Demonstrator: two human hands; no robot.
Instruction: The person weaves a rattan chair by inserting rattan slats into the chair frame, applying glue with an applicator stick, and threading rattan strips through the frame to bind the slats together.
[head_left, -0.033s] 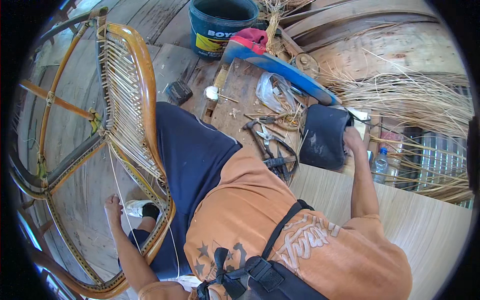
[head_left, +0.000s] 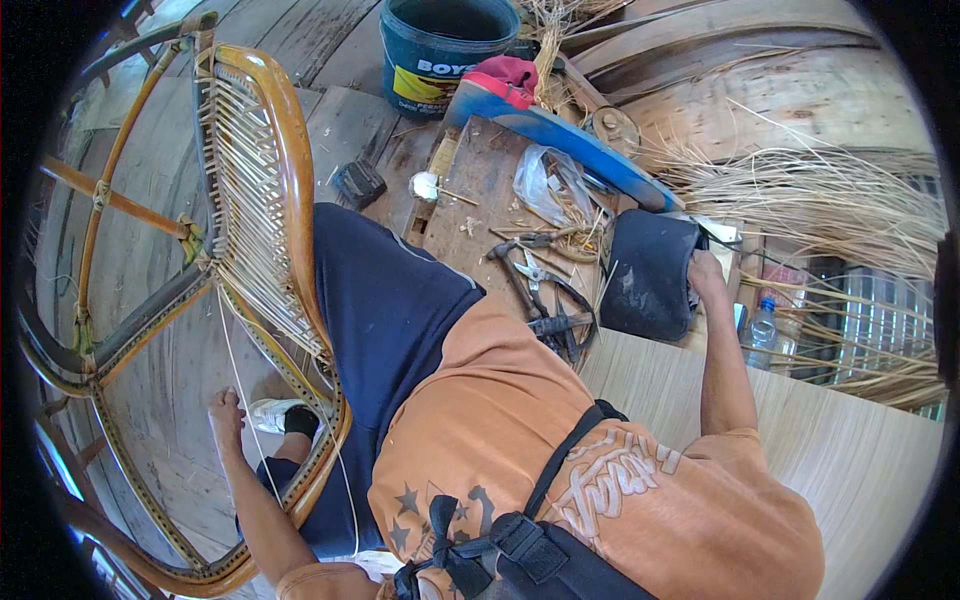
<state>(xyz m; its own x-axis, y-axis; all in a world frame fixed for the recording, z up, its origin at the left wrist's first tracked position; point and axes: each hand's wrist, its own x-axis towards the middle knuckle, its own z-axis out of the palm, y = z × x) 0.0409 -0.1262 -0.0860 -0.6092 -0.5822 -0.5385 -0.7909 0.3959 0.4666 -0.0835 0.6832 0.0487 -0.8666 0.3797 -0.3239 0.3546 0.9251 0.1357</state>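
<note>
My left hand (head_left: 228,410) is at the left, inside the lower frame of a rattan chair (head_left: 290,130). Its fingers are curled, and whatever they may hold is too small to tell. Close by it, a pale strand (head_left: 236,345) runs down from the chair's woven back. My right hand (head_left: 707,274) reaches into the open side of a black bag (head_left: 647,272) at the right, its fingers hidden inside. Left of the bag lie a hammer (head_left: 505,265), pliers (head_left: 533,270) and other dark tools.
A dark bucket (head_left: 447,75) stands at the back near a blue board (head_left: 560,135) with a red cloth (head_left: 503,80) on it. Loose rattan strands (head_left: 810,195) spread at the right, above a plastic bottle (head_left: 762,330). A clear plastic bag (head_left: 548,185) lies beyond the tools.
</note>
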